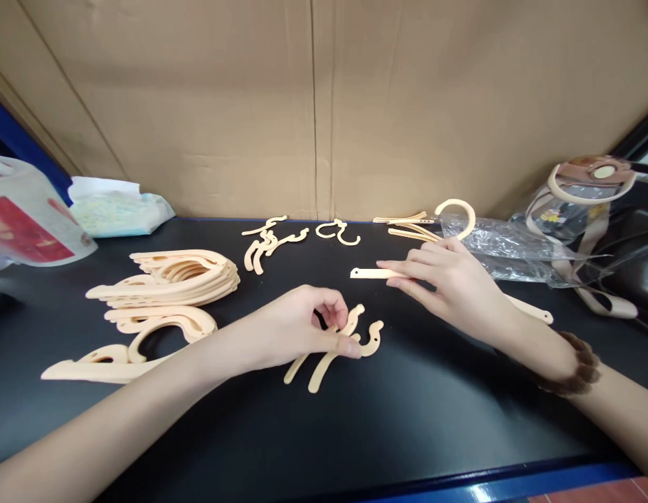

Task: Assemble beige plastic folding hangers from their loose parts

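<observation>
While my R fingers (418,269) pinch a hanger (366,273), L fingers (335,302) curl over small pcs (320,372).
Head cam: L nearly closed, can't tell if gripping; pcs on table (418,433), prob. picking one, so next move needs a clean single pinch.

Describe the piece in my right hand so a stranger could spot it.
At the black table, find the right hand wearing a brown fuzzy wristband. It holds a pale piece. A straight end with a small hole juts out leftward, unlike the curved pieces at the left hand.
</observation>
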{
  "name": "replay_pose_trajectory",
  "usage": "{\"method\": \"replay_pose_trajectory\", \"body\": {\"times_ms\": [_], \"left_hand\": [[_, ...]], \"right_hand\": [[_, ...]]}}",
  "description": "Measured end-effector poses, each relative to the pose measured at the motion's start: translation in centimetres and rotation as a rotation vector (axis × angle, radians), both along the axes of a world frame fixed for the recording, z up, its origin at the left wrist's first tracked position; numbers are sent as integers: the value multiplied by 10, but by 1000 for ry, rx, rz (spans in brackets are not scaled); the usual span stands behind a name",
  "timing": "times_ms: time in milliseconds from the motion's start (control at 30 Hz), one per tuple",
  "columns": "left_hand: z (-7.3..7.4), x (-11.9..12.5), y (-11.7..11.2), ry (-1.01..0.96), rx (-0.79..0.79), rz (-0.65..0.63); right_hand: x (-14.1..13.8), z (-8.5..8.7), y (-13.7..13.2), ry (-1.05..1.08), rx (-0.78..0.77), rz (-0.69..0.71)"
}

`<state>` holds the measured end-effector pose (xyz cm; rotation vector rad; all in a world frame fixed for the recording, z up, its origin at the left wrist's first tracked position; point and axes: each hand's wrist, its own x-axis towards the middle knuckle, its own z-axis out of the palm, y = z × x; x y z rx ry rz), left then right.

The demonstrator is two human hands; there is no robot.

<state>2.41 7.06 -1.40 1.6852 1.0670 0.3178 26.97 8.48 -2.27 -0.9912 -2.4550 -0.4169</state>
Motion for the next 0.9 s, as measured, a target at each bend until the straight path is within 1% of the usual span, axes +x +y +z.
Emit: {"method": "replay_pose_trajectory", "body": {"times_ms": [67, 100, 233, 300, 500, 567, 700, 833, 900], "left_hand": [[-2, -1, 2, -32, -36, 92], [-2, -2, 3, -42, -24, 138], [-2, -5, 5, -52, 111, 271], [0, -6, 4, -36, 137, 311], [1, -6, 3, 51, 140, 367], [1, -5, 3, 65, 150, 361], [-3, -3, 5, 71, 241, 242], [-7, -1, 3, 184, 339, 219], [-8, 0, 0, 196, 407, 192]], "right_hand": [[0, 0, 0, 4, -3, 5], [0, 1, -1, 7, -3, 8], [0, 1, -2, 12, -10, 18], [-1, 1, -2, 9, -21, 29], [-2, 1, -4, 5, -43, 36], [-2, 1, -4, 2, -49, 35], [-2, 1, -5, 3, -67, 62], [-4, 2, -9, 19, -91, 117], [-5, 3, -11, 21, -108, 138]]}}
